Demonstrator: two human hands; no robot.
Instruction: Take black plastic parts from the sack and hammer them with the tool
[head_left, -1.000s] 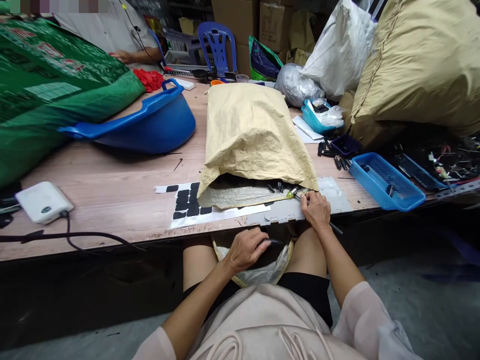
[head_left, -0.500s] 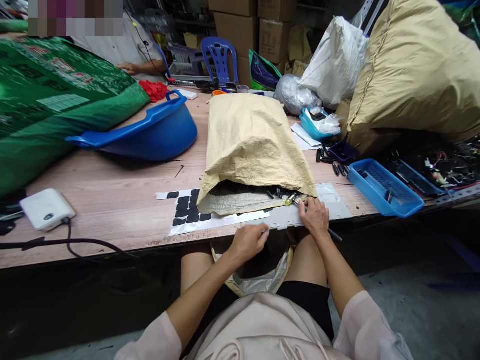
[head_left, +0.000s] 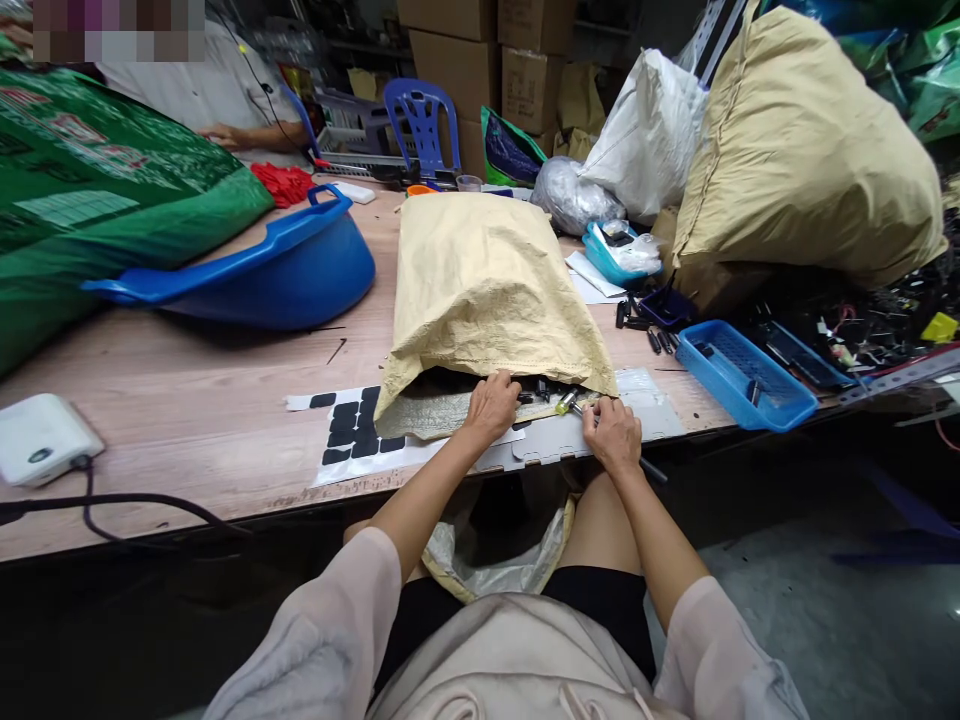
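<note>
A tan woven sack (head_left: 487,280) lies on the wooden table (head_left: 202,400) with its open mouth toward me. Small black parts (head_left: 544,385) show in the mouth. My left hand (head_left: 491,405) rests at the mouth, fingers curled in among those parts. My right hand (head_left: 613,435) is closed on a thin tool with a yellow-green tip (head_left: 564,402), its dark shaft sticking out behind the hand. A white sheet of black square pads (head_left: 356,430) lies under the sack's left corner. An open bag (head_left: 495,555) sits between my knees below the table edge.
A blue tub (head_left: 270,265) and a green sack (head_left: 97,200) lie at the left, a white box with a black cable (head_left: 41,440) near the front edge. A blue tray (head_left: 742,375), loose parts and big sacks (head_left: 795,150) fill the right. Another person's arm (head_left: 232,135) rests far back.
My left hand has risen from the bag between my knees to the sack's mouth on the table. My right hand has stayed at the table edge with the tool.
</note>
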